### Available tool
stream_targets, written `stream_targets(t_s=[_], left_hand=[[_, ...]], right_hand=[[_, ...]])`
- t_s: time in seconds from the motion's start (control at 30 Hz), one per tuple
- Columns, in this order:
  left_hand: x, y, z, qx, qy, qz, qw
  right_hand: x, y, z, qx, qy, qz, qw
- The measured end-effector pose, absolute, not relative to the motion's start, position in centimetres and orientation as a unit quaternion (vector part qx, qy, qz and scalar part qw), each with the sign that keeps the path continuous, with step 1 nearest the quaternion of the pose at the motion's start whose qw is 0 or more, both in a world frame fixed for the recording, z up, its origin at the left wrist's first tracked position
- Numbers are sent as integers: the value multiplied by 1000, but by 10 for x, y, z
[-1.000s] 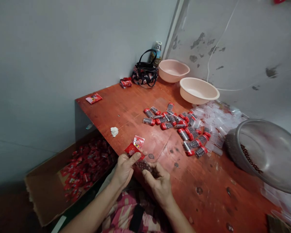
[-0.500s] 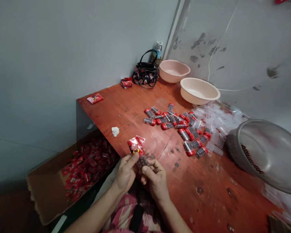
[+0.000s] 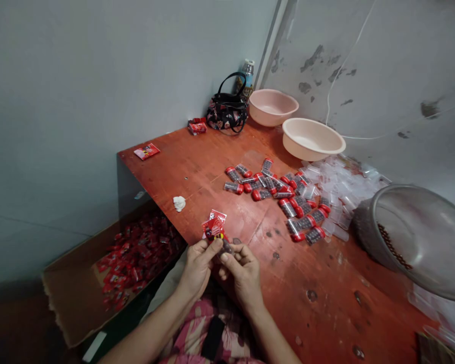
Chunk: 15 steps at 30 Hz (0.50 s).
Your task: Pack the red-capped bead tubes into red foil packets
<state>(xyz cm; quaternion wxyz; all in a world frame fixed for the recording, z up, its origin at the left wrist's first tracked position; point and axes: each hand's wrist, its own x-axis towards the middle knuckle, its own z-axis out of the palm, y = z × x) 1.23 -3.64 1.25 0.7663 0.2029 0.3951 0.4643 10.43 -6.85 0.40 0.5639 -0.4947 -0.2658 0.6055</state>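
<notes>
My left hand (image 3: 197,267) is closed, its thumb pressing on a red printed plastic packet (image 3: 213,226) with a yellow spot. Against the lower end of this packet is a small clear tube of dark balls (image 3: 226,247), pinched by the thumb and fingers of my right hand (image 3: 245,274). How far the tube reaches into the packet cannot be made out. Both hands are over the front edge of the red table (image 3: 273,298). Beyond them lie several red-capped tubes of dark balls (image 3: 287,208), loosely heaped.
Empty clear tubes (image 3: 335,189) are piled beside a large grey basin (image 3: 371,227) holding brown balls. Two pale basins (image 3: 314,156), a floral handbag (image 3: 227,116) and a bottle (image 3: 247,71) stand at the back. Below left, a cardboard box (image 3: 66,293) contains red packets. Crumpled white tissue (image 3: 179,203) lies nearby.
The tube has shifted up against the packet, with less of it showing. The packet's printed front is turned more into view, and my right hand has moved slightly upward.
</notes>
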Motion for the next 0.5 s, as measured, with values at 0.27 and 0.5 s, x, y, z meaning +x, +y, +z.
stream_targets(t_s=[0.27,0.5], left_hand=[[9,-38,11,202,369,458,783],[-16,-39,14,185,405,494,747]], right_hand=[[108,-56,10,-455,-233,637,577],[92,-45,4,-457,-283,649,538]])
